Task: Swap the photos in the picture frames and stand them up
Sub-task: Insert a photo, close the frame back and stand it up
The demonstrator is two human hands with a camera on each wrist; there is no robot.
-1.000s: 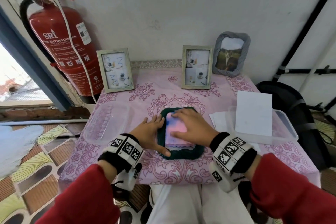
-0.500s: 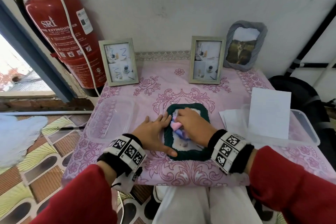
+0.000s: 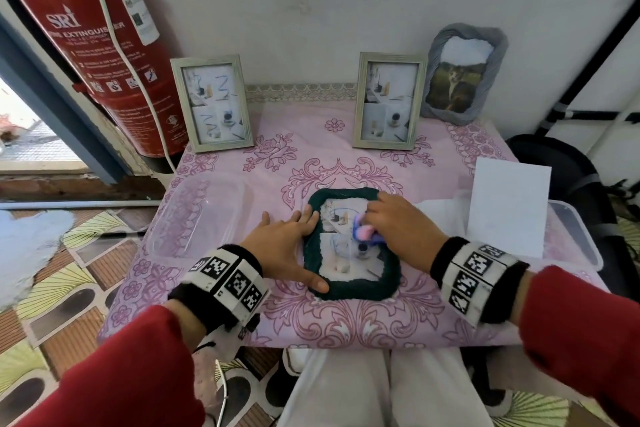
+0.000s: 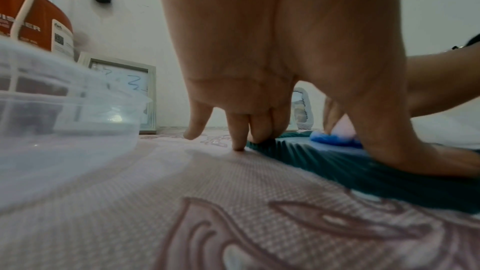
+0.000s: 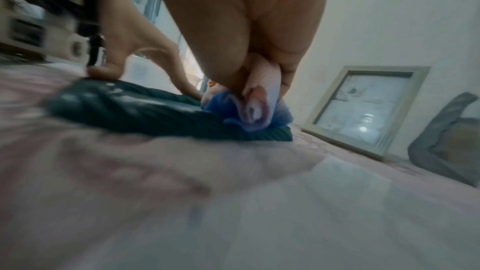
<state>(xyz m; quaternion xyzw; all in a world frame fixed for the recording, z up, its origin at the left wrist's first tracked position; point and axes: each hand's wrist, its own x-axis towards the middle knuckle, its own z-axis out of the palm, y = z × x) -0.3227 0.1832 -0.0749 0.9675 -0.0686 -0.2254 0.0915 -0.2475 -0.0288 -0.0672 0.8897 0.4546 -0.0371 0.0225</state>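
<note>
Currently, item: dark green frame (image 3: 351, 288), flat, padded, soft-edged, seemingly light; my left hand (image 3: 284, 246) presses spread on its left rim, my right hand (image 3: 398, 218) pinches a bunched pink-blue cloth (image 3: 363, 230) atop it.

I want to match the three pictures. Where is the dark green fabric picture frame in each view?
Head: dark green fabric picture frame lies flat, centre.
Left wrist: right side, under the left hand.
Right wrist: left of centre.
Shared landmark: pink-and-blue cloth on it.
</note>
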